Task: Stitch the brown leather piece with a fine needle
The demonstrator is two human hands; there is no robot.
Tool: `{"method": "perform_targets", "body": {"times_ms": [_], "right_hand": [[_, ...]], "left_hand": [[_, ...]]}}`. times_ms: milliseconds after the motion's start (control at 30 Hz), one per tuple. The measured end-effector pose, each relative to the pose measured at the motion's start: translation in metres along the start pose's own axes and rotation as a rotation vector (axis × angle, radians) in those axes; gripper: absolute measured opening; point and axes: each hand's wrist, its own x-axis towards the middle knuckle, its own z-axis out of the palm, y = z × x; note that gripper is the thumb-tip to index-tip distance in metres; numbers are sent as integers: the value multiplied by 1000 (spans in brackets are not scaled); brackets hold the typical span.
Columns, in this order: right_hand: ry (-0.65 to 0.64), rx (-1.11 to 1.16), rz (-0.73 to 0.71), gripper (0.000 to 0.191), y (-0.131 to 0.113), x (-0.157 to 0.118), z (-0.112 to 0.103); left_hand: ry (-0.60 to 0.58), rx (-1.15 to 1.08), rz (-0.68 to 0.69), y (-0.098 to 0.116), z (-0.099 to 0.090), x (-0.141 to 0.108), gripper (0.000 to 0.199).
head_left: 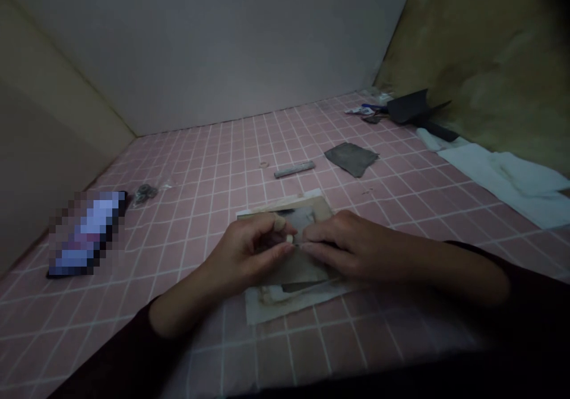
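My left hand [249, 247] is closed in a pinch on a small cream-coloured piece [290, 238], whose full shape is hidden by the fingers. A pale wrap [279, 224] covers part of one left finger. Close beside it, my right hand [338, 241] has its fingers pressed together near that piece. Whatever they pinch is too small and dark to make out. Both hands are over a stack of worn sheets, with a grey-brown sheet [307, 271] on top of a stained white paper [260, 312].
Beyond the hands lie a grey stick-like roll [294, 169], a pale ring [264, 164] and a dark grey square sheet [351, 158]. A phone [89, 233] and a dark bundle [145, 193] sit left. White cloths [503, 173] and a black curved sheet [407, 107] are right.
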Motion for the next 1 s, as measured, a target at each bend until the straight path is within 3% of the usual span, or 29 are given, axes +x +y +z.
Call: {"method": "perform_targets", "body": {"times_ms": [267,400,567,700,867,933,1000], "right_hand": [[-4,80,-1,32,-1,0,-2],[-120,363,106,32,1,0,-6],[-252,704,229,33,9,4,-8],[-221,524,189,32,4,4,-4],[103,-55,20,24,-3,0,4],[61,36,33,25,-2,0,2],[-86,307,99,29,0,1,-3]], "left_hand": [[-5,177,110,1,-5,-1,19],[-4,166,111,2,-4,-3,22],[33,234,228,5,-5,-3,16],[27,225,213,3,-5,-3,18],[30,57,64,-1,-3,-1,23],[27,31,60,-2,-3,-1,22],[20,29,101,0,-3,-1,21]]}}
